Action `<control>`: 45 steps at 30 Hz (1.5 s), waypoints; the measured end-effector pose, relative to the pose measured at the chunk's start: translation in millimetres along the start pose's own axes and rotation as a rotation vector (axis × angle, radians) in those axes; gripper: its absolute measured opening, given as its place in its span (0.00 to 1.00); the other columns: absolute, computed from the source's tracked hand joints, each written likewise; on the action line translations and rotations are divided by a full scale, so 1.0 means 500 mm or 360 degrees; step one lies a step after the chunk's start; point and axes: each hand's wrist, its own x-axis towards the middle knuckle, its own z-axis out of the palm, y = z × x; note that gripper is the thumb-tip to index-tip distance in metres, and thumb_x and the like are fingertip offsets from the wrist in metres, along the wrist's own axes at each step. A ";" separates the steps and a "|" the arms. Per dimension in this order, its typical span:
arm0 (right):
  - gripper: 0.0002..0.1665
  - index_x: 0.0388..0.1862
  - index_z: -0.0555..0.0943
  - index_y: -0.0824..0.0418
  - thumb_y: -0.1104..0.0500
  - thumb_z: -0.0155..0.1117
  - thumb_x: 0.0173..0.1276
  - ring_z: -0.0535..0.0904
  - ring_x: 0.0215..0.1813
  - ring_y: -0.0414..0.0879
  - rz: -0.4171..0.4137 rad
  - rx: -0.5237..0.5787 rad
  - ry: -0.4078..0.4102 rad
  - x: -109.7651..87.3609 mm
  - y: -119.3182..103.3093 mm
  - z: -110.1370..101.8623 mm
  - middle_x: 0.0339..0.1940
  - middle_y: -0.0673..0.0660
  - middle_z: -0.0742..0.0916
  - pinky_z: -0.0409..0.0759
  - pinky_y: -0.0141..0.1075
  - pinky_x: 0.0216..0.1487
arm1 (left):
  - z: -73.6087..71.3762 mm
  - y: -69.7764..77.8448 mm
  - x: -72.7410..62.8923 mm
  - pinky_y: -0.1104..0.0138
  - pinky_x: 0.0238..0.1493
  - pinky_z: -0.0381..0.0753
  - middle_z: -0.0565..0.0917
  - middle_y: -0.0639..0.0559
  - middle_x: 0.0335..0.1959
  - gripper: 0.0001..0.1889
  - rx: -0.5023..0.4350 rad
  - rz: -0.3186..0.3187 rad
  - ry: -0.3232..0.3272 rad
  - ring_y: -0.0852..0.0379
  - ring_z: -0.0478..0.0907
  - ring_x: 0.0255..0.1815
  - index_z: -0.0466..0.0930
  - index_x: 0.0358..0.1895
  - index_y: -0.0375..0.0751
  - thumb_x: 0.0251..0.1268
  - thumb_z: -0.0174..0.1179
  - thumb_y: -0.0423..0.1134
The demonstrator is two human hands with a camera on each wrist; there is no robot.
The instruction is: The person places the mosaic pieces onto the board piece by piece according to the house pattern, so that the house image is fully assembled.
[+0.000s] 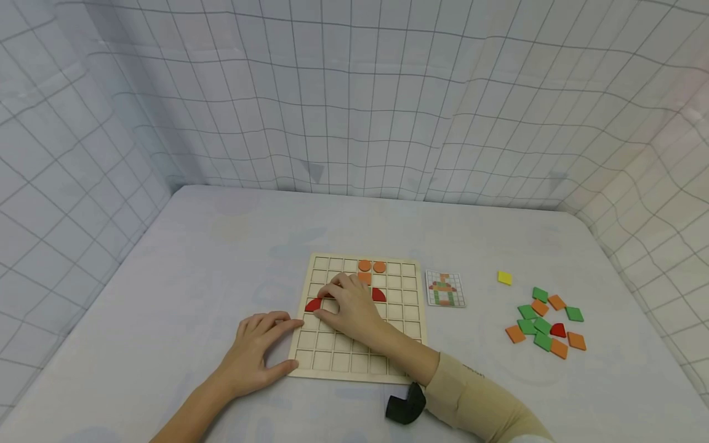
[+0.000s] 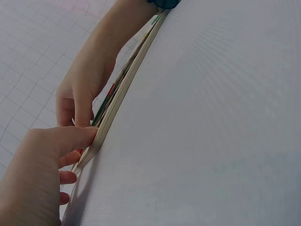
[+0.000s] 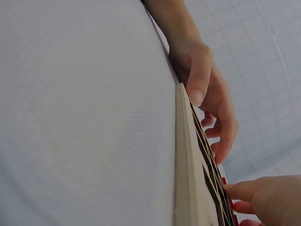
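A pale wooden grid board [image 1: 360, 373] lies on the white-covered table. My right hand [image 1: 354, 307] reaches over its middle, thumb and index fingertips pinching the sides of a red quarter-circle tile [image 1: 312, 305] near the left edge. A second red quarter-circle tile [image 1: 379, 295] sits in a cell just right of that hand. Under its fingers, a green strip [image 2: 99, 110] shows in the left wrist view. At the board's left edge rests my left hand [image 1: 252, 354], fingers spread, with index fingertip and thumb touching the frame. Two orange round tiles [image 1: 372, 266] and an orange square [image 1: 364, 278] occupy the upper cells.
Right of the board lies a pattern card [image 1: 445, 289] with a coloured grid figure. Farther right are a yellow tile [image 1: 504, 278] and a loose group of green [image 1: 527, 327], orange [image 1: 559, 349] and red [image 1: 558, 330] tiles. A black curved object [image 1: 406, 406] is beside the right forearm.
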 end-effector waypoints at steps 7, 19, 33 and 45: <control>0.16 0.42 0.81 0.51 0.47 0.67 0.56 0.69 0.45 0.45 0.0025 0.0034 -0.0025 0.002 -0.003 -0.004 0.42 0.49 0.76 0.66 0.39 0.47 | 0.000 0.000 -0.001 0.53 0.51 0.54 0.72 0.54 0.50 0.30 0.0010 -0.0012 -0.0006 0.53 0.63 0.51 0.75 0.55 0.51 0.43 0.66 0.53; 0.18 0.46 0.79 0.62 0.57 0.67 0.57 0.74 0.46 0.54 0.0154 0.0424 0.0099 -0.006 0.052 -0.112 0.43 0.58 0.81 0.69 0.47 0.46 | -0.001 0.001 -0.002 0.53 0.51 0.53 0.72 0.54 0.51 0.30 -0.0007 -0.0029 -0.0004 0.53 0.63 0.52 0.75 0.55 0.51 0.43 0.66 0.52; 0.21 0.51 0.75 0.67 0.65 0.64 0.59 0.70 0.47 0.60 0.0421 0.0358 0.0348 -0.094 0.272 -0.244 0.46 0.67 0.77 0.66 0.51 0.49 | 0.000 -0.002 -0.001 0.53 0.51 0.53 0.72 0.54 0.50 0.29 -0.0018 -0.0006 0.0020 0.53 0.63 0.51 0.75 0.54 0.51 0.43 0.66 0.52; 0.22 0.55 0.73 0.66 0.58 0.60 0.64 0.69 0.48 0.60 0.0607 0.0163 0.0312 -0.208 0.420 -0.324 0.48 0.67 0.75 0.65 0.53 0.46 | 0.001 0.000 -0.001 0.53 0.52 0.53 0.72 0.54 0.51 0.30 -0.0012 -0.0031 -0.0011 0.53 0.63 0.51 0.74 0.55 0.52 0.43 0.66 0.52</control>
